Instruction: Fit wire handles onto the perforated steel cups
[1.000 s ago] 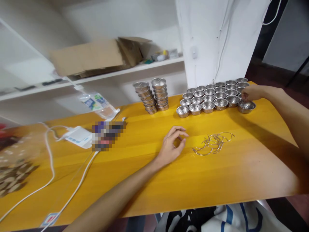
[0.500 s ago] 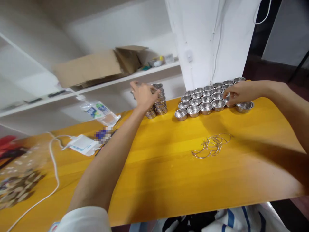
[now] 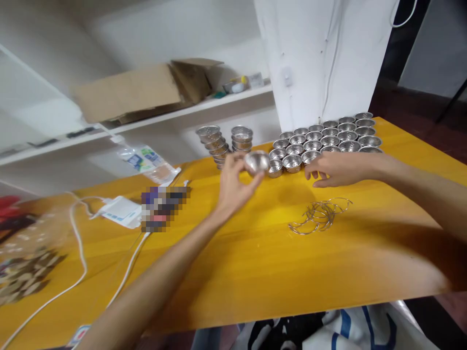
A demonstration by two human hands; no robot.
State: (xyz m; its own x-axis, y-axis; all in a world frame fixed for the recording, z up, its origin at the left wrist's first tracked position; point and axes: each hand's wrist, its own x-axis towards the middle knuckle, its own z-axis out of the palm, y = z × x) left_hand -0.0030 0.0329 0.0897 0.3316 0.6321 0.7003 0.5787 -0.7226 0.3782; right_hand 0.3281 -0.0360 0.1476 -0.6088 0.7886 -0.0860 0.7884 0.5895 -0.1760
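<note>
My left hand (image 3: 233,187) holds a small perforated steel cup (image 3: 257,162) by its rim, lifted above the yellow table (image 3: 255,262), just left of the rows of steel cups (image 3: 328,138). My right hand (image 3: 337,168) hovers over the table in front of those rows, fingers apart and pointing left, holding nothing. A loose pile of wire rings (image 3: 319,216) lies on the table below my right hand. Two stacks of steel cups (image 3: 228,143) stand behind my left hand.
A white power strip (image 3: 120,211) with its white cable (image 3: 76,243) lies on the table's left part, beside a pixelated object. A plastic bag (image 3: 146,158) and a cardboard box (image 3: 138,90) sit on the white shelf behind. A white pillar (image 3: 321,63) rises behind the cups.
My left hand came back from the stacks with one steel cup in it. My right hand left the cup rows and moved left and nearer, over the table.
</note>
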